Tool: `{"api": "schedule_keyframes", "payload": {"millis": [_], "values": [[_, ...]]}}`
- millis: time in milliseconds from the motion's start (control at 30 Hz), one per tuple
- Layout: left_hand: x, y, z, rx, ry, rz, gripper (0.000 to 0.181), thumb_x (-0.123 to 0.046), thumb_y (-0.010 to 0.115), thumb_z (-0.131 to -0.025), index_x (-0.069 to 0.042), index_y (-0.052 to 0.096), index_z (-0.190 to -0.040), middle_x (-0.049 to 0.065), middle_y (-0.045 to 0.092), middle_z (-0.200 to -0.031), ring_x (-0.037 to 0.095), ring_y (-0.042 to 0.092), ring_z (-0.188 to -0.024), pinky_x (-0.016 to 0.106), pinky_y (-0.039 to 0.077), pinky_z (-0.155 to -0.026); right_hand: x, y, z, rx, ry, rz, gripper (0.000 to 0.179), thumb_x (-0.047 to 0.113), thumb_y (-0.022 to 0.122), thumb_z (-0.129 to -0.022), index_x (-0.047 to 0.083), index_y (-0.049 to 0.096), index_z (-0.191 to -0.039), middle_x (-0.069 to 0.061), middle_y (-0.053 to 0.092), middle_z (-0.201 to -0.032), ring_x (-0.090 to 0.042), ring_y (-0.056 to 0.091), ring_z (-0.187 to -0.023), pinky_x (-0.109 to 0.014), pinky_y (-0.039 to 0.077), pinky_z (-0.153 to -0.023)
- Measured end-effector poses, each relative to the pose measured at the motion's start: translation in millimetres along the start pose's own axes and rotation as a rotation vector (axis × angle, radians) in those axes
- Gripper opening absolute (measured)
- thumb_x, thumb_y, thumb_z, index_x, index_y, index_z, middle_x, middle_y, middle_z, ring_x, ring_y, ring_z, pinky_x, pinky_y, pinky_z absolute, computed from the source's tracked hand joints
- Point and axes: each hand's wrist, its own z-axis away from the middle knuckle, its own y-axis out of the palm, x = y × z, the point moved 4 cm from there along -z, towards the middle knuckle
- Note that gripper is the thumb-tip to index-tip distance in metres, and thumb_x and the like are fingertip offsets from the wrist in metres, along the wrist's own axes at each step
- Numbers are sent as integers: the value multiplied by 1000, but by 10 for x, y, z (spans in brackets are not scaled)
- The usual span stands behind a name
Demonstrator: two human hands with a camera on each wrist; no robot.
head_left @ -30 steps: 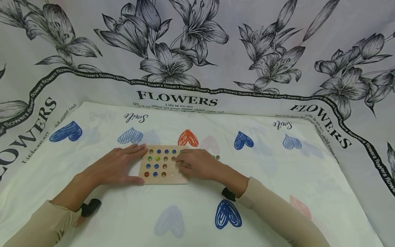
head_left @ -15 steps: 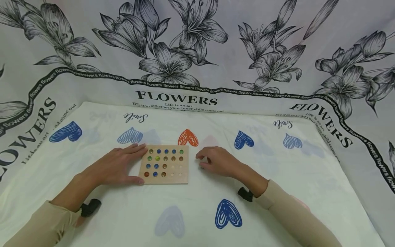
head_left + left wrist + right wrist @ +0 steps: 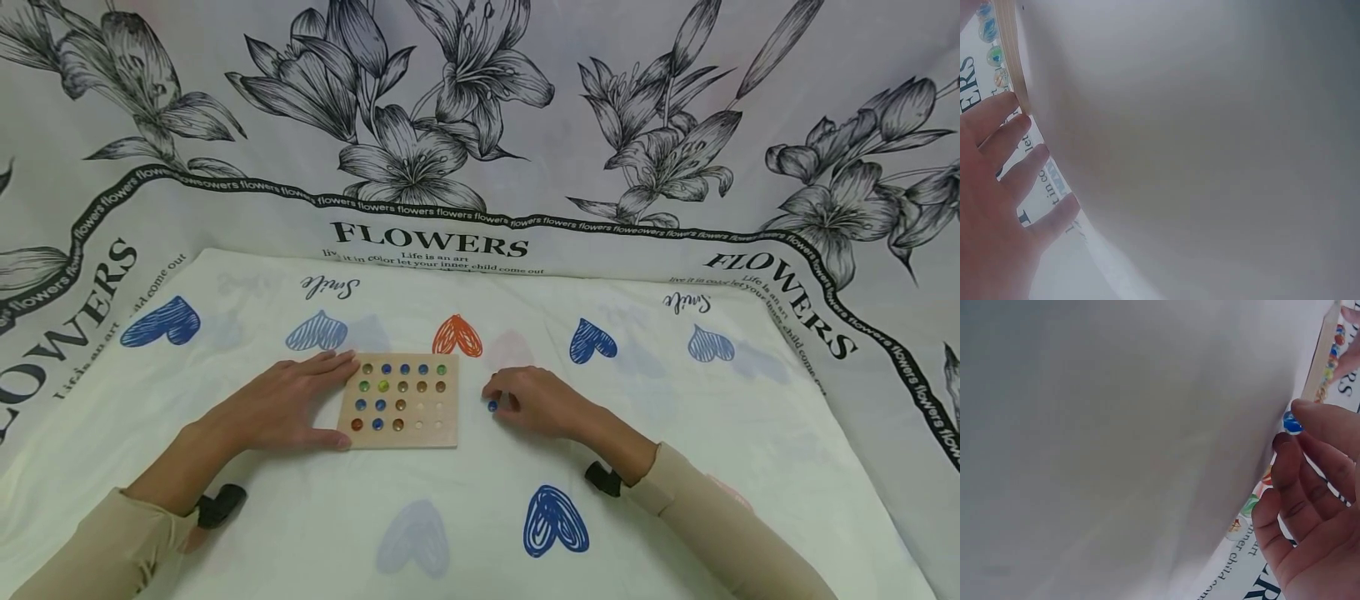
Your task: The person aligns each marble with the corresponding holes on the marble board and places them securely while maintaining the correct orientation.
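A light wooden board [image 3: 448, 437] with rows of round hollows lies flat on the cloth. Blue, green, yellow, brown and red marbles fill most hollows; several at its near right are bare. My left hand [image 3: 288, 404] touches the board's left edge, fingers extended and thumb at the near corner. To the right of the board, my right hand [image 3: 536, 402] pinches a blue marble [image 3: 1292, 423] between thumb and finger, low over the cloth. Under that hand, the right wrist view shows a red-orange marble [image 3: 1267, 475], a green marble [image 3: 1250, 505] and a clear marble with orange [image 3: 1235, 527].
A white cloth [image 3: 300, 533] printed with hearts covers the table. Behind it hangs a curtain [image 3: 555, 167] with black flower drawings and lettering. Each wrist carries a small black camera, such as the left camera [image 3: 221, 506].
My right hand has left the board and moved right, and a blue marble now shows at its fingertips. The left hand and the board stay in place.
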Motion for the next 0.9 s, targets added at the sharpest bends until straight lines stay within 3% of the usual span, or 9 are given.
{"api": "schedule_keyframes", "payload": {"millis": [900], "values": [[25,38,-7,4,-17,2,113,-90,53,-70,-11,45,-150,10,39,-157,39,36,-143,66,38,-103,89,24,-101,1,-37,37,20,13,72,-92,15,75,-111,7,68,-100,-6,57,-80,-21,51,-74]]}}
